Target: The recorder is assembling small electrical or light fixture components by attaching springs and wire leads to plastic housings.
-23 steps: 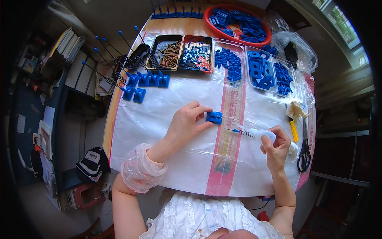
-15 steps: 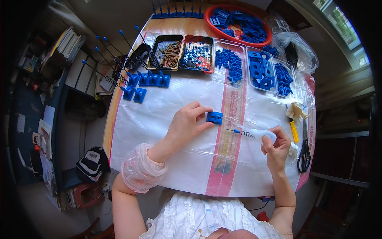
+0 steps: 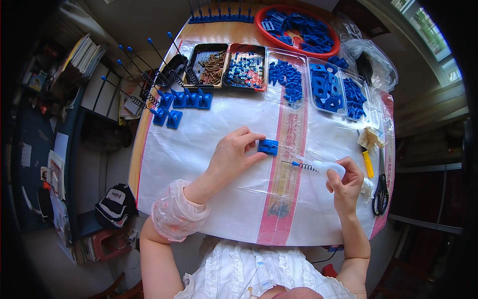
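Thumb and fingertips of my left hand [image 3: 235, 152] pinch the left side of a small blue plastic base [image 3: 268, 147], which rests on the white sheet. A white squeeze bottle [image 3: 330, 170] is gripped in my right hand [image 3: 345, 180], tilted with its narrow end towards the base. By that narrow end is a black coil spring [image 3: 307, 167] with a blue tip and a thin wire pointing left. I cannot tell whether the spring lies on the sheet or touches the bottle.
At the back stand trays of brass-coloured screws [image 3: 211, 69], small blue-and-white parts [image 3: 246, 69] and blue pieces [image 3: 286, 79], plus a red basin [image 3: 336, 50]. Assembled blue bases with springs [image 3: 191, 98] stand far left. A yellow-handled tool [image 3: 368, 163] and black-handled scissors [image 3: 381, 199] lie right.
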